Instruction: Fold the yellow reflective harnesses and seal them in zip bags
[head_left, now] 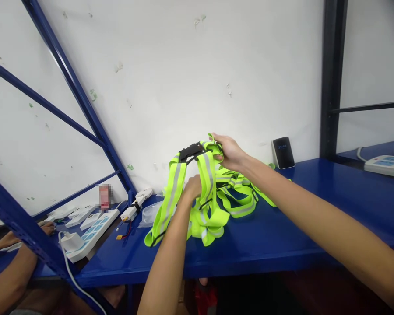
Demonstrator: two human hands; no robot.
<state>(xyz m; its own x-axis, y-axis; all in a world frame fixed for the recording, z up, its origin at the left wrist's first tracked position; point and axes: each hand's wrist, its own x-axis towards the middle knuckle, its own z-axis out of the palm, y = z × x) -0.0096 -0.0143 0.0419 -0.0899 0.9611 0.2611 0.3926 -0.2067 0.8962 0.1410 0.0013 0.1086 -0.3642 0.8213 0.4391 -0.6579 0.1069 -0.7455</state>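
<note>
The person is working at a blue table (302, 218), with both arms reaching in from the near side. Right hand (230, 153) is holding up a bundle of yellow-green reflective straps (175, 183) near its upper right end, fingers curling closed around the bunched webbing, some of them being hidden by it. Left hand (193, 186) is reaching in lower and to the left, among the hanging loops; a strap is covering its fingers, so how far they are open and whether they are gripping anything, cannot tell. The straps are hanging above the middle of the table, lower loops coming down toward the near part, a black buckle (191, 152) sitting at the top, left of the right hand. More yellow-green straps (239, 203) are lying in loose loops on the table, just right of the held bundle. A clear plastic bag (150, 214) is lying left of the bundle; farther left, a small white fan (143, 195) is resting near the wall (197, 78), and a yellow connector (119, 237) on thin wires is lying nearer. A small clock (283, 153) is standing at the far right, its dark screen facing the room. Beyond the blue frame (82, 103) on the left, a white power strip (95, 234) is lying near another person's arms (18, 267).
</note>
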